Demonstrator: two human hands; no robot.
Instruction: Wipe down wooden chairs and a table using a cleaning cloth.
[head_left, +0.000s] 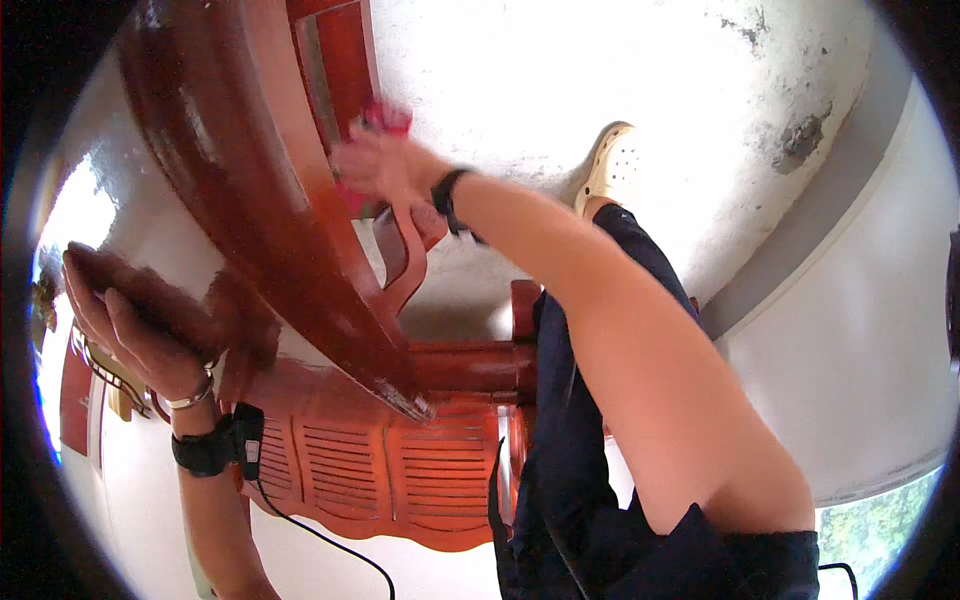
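My right hand is blurred at the side of a glossy red-brown wooden table, beside its lower frame. A red-pink cloth shows at its fingers and below the palm, apparently held against the wood. My left hand is at the far left over the shiny tabletop, fingers extended, its reflection showing in the surface. Nothing is seen in it, though its palm side is partly hidden. A black strapped device with a cable is on the left wrist, beside a bracelet; a black band circles the right wrist.
A red slatted wooden bench stands close to the table's pointed corner. A curved wooden leg juts out beneath the table edge. My foot in a cream clog rests on the pale, stained floor. A white wall bounds the right side.
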